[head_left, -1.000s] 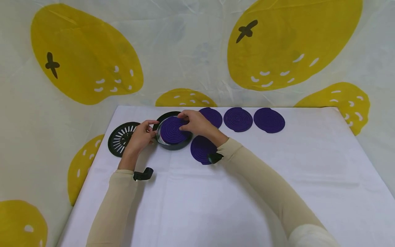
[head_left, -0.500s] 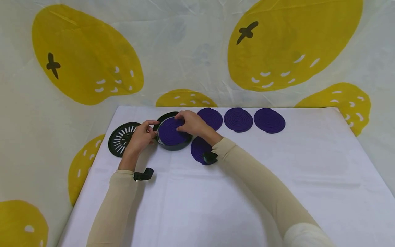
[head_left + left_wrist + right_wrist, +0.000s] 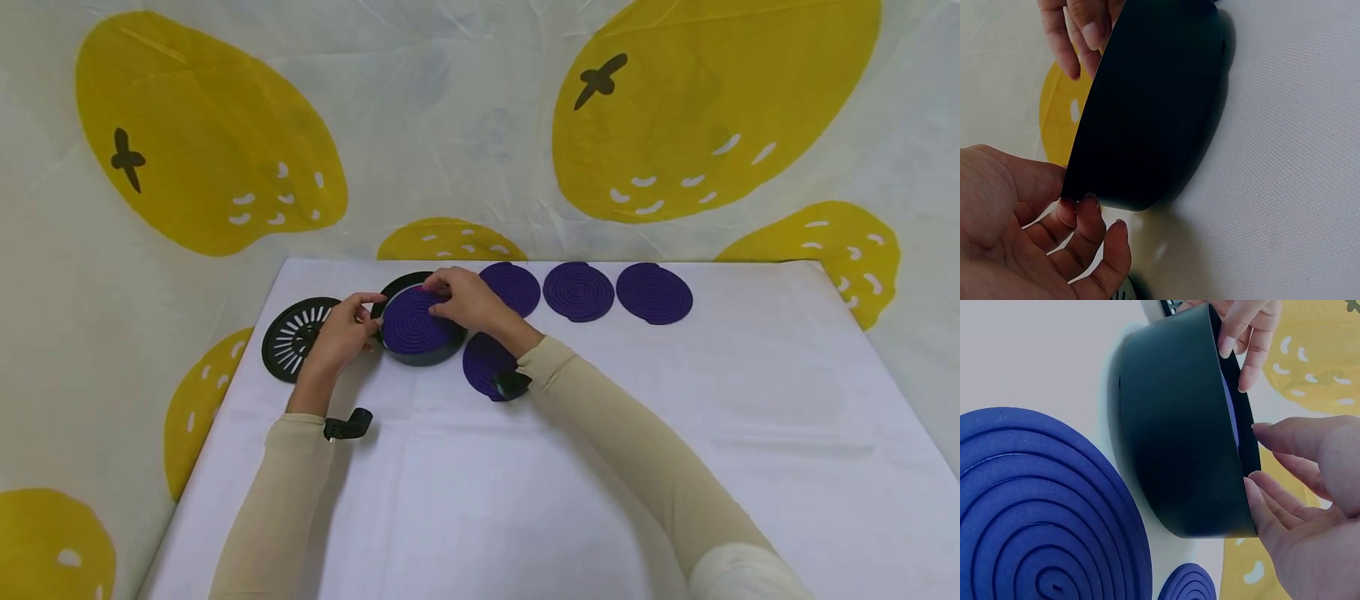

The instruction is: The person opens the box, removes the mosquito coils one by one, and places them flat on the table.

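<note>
left hand (image 3: 341,335) pinches black tin (image 3: 1147,112); right hand (image 3: 474,300), half-curled, perhaps grips purple coil (image 3: 411,325).

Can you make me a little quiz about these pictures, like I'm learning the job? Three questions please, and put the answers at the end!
1. How many purple spirals lie on the table, outside the dark round tin?
2. True or false: in the head view, the slotted black disc lies to the left of the tin.
3. What does the left hand pinch?
A) the slotted black disc
B) the rim of the tin
C) a purple spiral

Key:
1. Four: three in the back row and one nearer the person.
2. True.
3. B.
</note>
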A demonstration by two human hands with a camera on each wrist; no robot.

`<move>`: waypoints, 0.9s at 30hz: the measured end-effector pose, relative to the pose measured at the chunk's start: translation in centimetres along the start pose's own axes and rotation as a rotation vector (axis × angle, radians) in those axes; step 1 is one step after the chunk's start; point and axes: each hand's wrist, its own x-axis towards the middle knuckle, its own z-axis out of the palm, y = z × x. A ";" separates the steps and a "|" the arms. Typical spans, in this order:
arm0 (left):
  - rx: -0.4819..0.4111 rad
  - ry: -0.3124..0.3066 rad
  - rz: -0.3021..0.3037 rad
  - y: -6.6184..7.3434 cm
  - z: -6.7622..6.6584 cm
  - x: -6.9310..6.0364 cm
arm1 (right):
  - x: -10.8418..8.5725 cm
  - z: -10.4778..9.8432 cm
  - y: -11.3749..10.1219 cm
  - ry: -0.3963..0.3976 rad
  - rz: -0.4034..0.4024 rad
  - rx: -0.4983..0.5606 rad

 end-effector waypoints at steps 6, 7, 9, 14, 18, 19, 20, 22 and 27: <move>-0.005 -0.005 -0.010 0.1 0.0 0.0 | 0.1 0.1 0.1 0.005 0.006 -0.044; -0.005 -0.005 -0.009 0.1 0.0 0.0 | 0.1 0.2 0.1 0.006 0.005 -0.046; -0.005 -0.007 -0.004 0.1 0.0 0.0 | 0.0 0.2 0.1 0.009 0.002 -0.039; -0.009 -0.006 0.004 0.1 -0.1 -0.1 | 0.0 0.1 0.2 0.008 -0.005 0.028; -0.007 -0.008 0.005 0.1 -0.1 -0.1 | -0.2 -0.1 0.1 0.010 -0.015 0.081; -0.006 -0.008 0.004 0.1 -0.1 -0.1 | -0.2 -0.1 0.1 0.010 -0.018 0.090; -0.005 -0.009 0.002 0.1 -0.1 -0.1 | -0.2 -0.2 0.0 0.011 -0.023 0.095; -0.005 -0.009 -0.001 0.1 -0.1 -0.1 | -0.3 -0.2 0.1 0.016 -0.032 0.104; 0.001 -0.009 0.001 -0.1 0.0 0.0 | -0.5 0.0 0.3 0.043 -0.030 0.115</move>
